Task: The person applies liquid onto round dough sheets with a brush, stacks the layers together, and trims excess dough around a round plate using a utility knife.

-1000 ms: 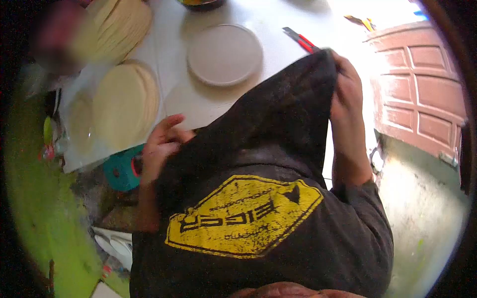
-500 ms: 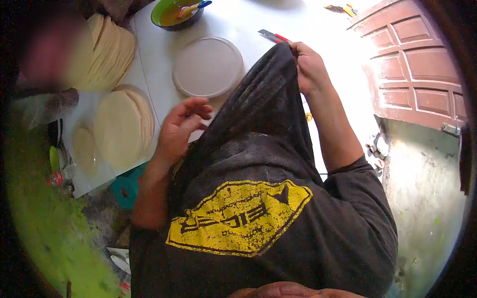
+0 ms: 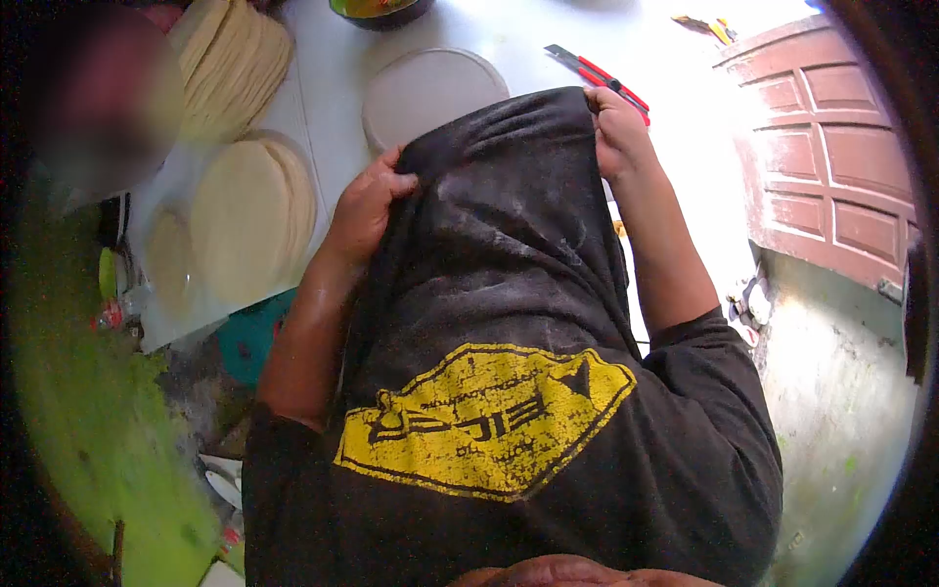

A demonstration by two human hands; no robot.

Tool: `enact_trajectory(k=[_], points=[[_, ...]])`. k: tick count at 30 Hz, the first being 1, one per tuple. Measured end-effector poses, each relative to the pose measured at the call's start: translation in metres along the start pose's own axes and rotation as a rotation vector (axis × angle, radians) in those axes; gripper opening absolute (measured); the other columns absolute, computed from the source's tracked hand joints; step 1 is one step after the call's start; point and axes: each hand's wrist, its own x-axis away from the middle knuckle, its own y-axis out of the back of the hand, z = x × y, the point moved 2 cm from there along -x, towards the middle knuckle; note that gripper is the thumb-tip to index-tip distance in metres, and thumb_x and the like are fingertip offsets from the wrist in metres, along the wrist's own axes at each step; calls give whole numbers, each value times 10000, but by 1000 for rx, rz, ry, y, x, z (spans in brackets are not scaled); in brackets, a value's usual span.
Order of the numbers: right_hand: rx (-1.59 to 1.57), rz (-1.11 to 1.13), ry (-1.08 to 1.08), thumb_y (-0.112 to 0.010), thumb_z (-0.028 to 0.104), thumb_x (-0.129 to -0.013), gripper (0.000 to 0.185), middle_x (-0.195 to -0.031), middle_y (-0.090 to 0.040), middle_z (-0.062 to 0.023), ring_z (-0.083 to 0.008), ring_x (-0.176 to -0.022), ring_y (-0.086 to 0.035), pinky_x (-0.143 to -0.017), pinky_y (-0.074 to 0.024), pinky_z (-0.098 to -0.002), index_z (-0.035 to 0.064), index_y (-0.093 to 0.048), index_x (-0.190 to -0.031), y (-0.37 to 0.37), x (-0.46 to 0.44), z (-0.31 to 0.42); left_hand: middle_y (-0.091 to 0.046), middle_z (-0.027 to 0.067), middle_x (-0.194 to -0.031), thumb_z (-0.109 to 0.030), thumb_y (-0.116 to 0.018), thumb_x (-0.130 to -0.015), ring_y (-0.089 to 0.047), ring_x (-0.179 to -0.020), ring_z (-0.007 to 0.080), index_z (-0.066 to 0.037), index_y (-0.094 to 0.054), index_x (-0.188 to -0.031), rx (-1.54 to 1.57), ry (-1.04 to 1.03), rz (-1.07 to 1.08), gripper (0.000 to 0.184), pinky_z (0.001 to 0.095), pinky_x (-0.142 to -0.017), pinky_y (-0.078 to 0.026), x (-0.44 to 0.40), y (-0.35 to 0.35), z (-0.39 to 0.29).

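Observation:
The black shirt (image 3: 499, 215) with a yellow print is pulled up and outward over the table's near edge, its hem stretched between both hands. My left hand (image 3: 370, 207) pinches the hem's left corner. At the right corner, my right hand (image 3: 616, 135) grips the cloth. Whitish dusty marks show on the raised fabric. Just beyond the hem lies a round greyish-white disc (image 3: 430, 88), partly covered by the shirt. A red and black cutter (image 3: 602, 78) rests on the table right behind my right hand.
Stacks of round pale sheets (image 3: 249, 220) and folded ones (image 3: 235, 68) sit at the left on the white table (image 3: 328, 127). A dark bowl (image 3: 381, 12) stands at the top. A yellow-handled tool (image 3: 706, 27) lies near the brown panelled door (image 3: 822, 147). Something blurred fills the upper left.
My left hand has gone from open fingers beside the shirt to gripping its hem. The hem, earlier peaked at my right hand, is now spread wide and covers part of the disc.

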Motion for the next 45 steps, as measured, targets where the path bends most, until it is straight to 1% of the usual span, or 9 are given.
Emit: enact_trajectory(k=[6, 9, 15, 21, 25, 27, 28, 38, 45], points=[[4, -134, 19, -420, 76, -949, 245, -846, -654, -181, -293, -744, -645, -764, -560, -429, -94, -595, -929, -22, 5, -7, -613, 117, -1184, -67, -433, -920, -605, -1053, 178, 47, -514, -1270, 292, -208, 62, 377, 313, -975, -467, -6, -6, -18], [-15, -124, 14, -413, 77, -950, 251, -851, -653, -186, -300, -750, -646, -771, -561, -431, -96, -594, -935, -21, 3, -7, -626, 106, -1138, -76, -440, -928, -616, -1012, 164, 49, -529, -1245, -311, -432, -229, 352, 300, -941, -487, -9, 4, -19], [1, -39, -3, -447, 89, -952, 204, -847, -658, -126, -227, -769, -649, -747, -557, -347, -35, -607, -925, -15, 9, -5, -637, 101, -1163, -99, -445, -938, -628, -1008, 197, 12, -517, -1281, 159, -156, -44, 367, 306, -919, -495, -2, -4, -20], [-104, -23, -26, -437, 102, -954, 240, -818, -658, -155, -259, -733, -651, -753, -559, -402, -62, -608, -920, 1, 11, 5, -692, 56, -990, -164, -530, -957, -631, -901, 142, -5, -634, -1152, -1136, -101, -36, 272, 281, -840, -490, 27, -7, -52], [-156, 60, -24, -470, 111, -950, 218, -799, -660, -140, -254, -734, -654, -742, -557, -390, -46, -615, -905, -33, 34, 6, -688, 103, -1031, -153, -540, -940, -644, -952, 197, 17, -621, -1156, -613, -109, -220, 286, 308, -878, -493, 33, 8, -65], [-58, -26, 43, -482, 117, -947, 211, -802, -662, -129, -250, -744, -658, -736, -554, -377, -34, -621, -895, -59, 54, 10, -669, 125, -1097, -73, -487, -918, -651, -980, 231, -1, -578, -1221, 320, -205, -305, 325, 337, -913, -504, 43, 4, -59], [-131, 91, 6, -491, 122, -942, 207, -812, -665, -126, -247, -754, -661, -729, -553, -371, -30, -624, -896, -58, 50, 10, -643, 139, -1148, -50, -469, -884, -649, -1006, 251, 3, -525, -1274, 459, -336, 84, 398, 378, -940, -511, 43, -5, -55], [-184, 391, -104, -493, 91, -948, 191, -893, -687, -111, -207, -821, -665, -773, -544, -331, -34, -637, -961, -43, 44, 9, -616, 164, -1208, -130, -483, -897, -613, -1091, 274, 29, -513, -1270, -124, -357, -176, 407, 413, -1002, -466, 44, -6, 1], [-90, 71, 4, -521, 117, -930, 178, -815, -667, -114, -222, -750, -651, -743, -537, -356, -21, -631, -901, -52, 49, 2, -617, 164, -1202, -135, -480, -901, -614, -1080, 273, 27, -519, -1256, -77, -354, -157, 393, 414, -991, -468, 62, -4, -17]])
